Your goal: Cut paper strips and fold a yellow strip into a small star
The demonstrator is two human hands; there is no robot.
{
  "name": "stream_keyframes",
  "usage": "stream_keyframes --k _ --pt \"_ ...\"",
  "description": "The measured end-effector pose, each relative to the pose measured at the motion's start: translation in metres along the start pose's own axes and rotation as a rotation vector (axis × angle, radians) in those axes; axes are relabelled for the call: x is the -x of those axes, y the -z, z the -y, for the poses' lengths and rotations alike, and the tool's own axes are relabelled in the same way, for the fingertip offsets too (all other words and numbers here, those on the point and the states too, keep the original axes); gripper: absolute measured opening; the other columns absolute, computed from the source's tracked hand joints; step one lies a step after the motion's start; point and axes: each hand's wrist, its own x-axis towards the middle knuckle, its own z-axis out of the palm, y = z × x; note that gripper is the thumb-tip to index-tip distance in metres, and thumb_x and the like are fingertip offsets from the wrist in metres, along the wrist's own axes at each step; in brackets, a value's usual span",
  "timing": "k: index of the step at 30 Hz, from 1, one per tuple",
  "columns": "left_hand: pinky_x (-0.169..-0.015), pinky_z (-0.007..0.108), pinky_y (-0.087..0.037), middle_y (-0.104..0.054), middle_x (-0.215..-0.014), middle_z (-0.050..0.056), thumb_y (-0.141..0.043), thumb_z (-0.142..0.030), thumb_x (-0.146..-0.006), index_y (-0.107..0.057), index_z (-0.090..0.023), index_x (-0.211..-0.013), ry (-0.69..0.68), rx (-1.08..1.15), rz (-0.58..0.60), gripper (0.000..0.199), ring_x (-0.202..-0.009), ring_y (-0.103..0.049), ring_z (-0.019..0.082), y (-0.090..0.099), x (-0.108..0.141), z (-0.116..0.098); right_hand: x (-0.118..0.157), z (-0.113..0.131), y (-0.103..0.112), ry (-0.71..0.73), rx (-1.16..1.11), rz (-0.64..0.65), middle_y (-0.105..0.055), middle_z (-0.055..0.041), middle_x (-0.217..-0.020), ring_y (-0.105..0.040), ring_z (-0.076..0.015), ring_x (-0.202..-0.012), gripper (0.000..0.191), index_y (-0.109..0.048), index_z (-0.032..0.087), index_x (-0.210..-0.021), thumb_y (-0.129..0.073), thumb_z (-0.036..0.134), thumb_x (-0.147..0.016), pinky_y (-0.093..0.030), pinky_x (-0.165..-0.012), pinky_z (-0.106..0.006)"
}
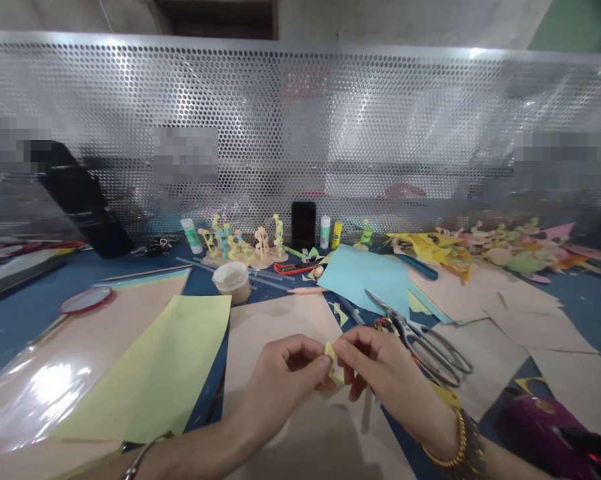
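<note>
Blue table [10, 327] is spanning the lower frame, where left hand [283, 377] and right hand [383, 363] are pinching one small yellow paper piece [329, 349] at lower centre, light, even pressure seemingly being best for avoiding creases.

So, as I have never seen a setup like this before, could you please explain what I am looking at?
There is no robot here: these are a person's two bare hands, seen by a camera worn on that person's head, looking forward and down. The left hand and right hand pinch a small yellow paper piece between them, above a pale beige sheet. To the left lies a yellow-green sheet; to the right, scissors and a light blue sheet. Further back are a white tub and a dark phone-like slab, before a perforated metal panel.
</note>
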Motion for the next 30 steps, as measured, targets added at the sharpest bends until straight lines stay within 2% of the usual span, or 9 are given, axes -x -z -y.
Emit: stream_keyframes --k 6,11,16,19,26,30 --pt "-0.047 0.023 -0.050 -0.064 -0.056 0.000 -0.068 -0.034 -0.070 -0.065 -0.014 -0.070 0.076 0.068 0.057 0.020 -0.050 -0.064 0.015 0.0021 -0.0028 0.0007 0.0018 0.0032 0.0015 0.042 0.134 -0.005 -0.051 0.0045 -0.055 -0.051 -0.0060 -0.047 0.031 -0.056 0.016 -0.073 -0.053 0.044 -0.087 -0.044 -0.045 -0.016" --pt "-0.035 0.017 -0.039 -0.058 -0.049 -0.003 -0.066 -0.032 -0.074 -0.065 -0.015 -0.068 0.034 0.017 0.062 0.018 -0.040 -0.057 0.011 0.0060 -0.0059 0.0044 0.0016 0.0021 0.0028 0.014 0.167 -0.022 -0.050 0.0048 -0.051 -0.051 -0.0067 -0.045 0.031 -0.056 0.016 -0.071 -0.054 0.044 -0.086 -0.042 -0.045 -0.017" --pt "-0.035 0.015 -0.032 -0.054 -0.041 -0.004 -0.067 -0.029 -0.074 -0.067 -0.015 -0.065 0.032 0.072 -0.005 0.016 -0.037 -0.046 0.007 0.0062 -0.0032 0.0039 0.0026 0.0033 0.0019 0.016 0.134 -0.010 -0.051 0.0030 -0.057 -0.051 -0.0078 -0.047 0.036 -0.056 0.017 -0.070 -0.052 0.050 -0.084 -0.044 -0.044 -0.018" --pt "-0.036 0.015 -0.033 -0.055 -0.044 -0.004 -0.069 -0.029 -0.072 -0.069 -0.015 -0.066 0.028 0.114 -0.018 0.015 -0.039 -0.048 0.007 0.0056 -0.0018 0.0039 0.0039 0.0041 0.0004 0.003 0.161 -0.003 -0.051 0.0033 -0.059 -0.050 -0.0083 -0.049 0.029 -0.058 0.017 -0.071 -0.059 0.045 -0.079 -0.045 -0.045 -0.019" --pt "-0.037 0.016 -0.034 -0.056 -0.049 -0.003 -0.070 -0.030 -0.071 -0.068 -0.015 -0.063 0.026 0.095 -0.023 0.017 -0.039 -0.049 0.007 0.0052 -0.0038 0.0035 0.0041 0.0048 -0.0004 0.031 0.106 0.034 -0.048 0.0046 -0.054 -0.048 -0.0077 -0.049 0.026 -0.054 0.018 -0.066 -0.056 0.039 -0.081 -0.043 -0.047 -0.018" --pt "-0.037 0.016 -0.032 -0.058 -0.052 -0.002 -0.068 -0.028 -0.071 -0.068 -0.014 -0.061 0.026 0.098 -0.039 0.016 -0.040 -0.048 0.007 0.0056 -0.0023 0.0026 0.0040 0.0038 0.0018 0.065 0.133 0.010 -0.050 0.0033 -0.058 -0.047 -0.0080 -0.049 0.026 -0.059 0.018 -0.075 -0.052 0.041 -0.084 -0.045 -0.048 -0.019"
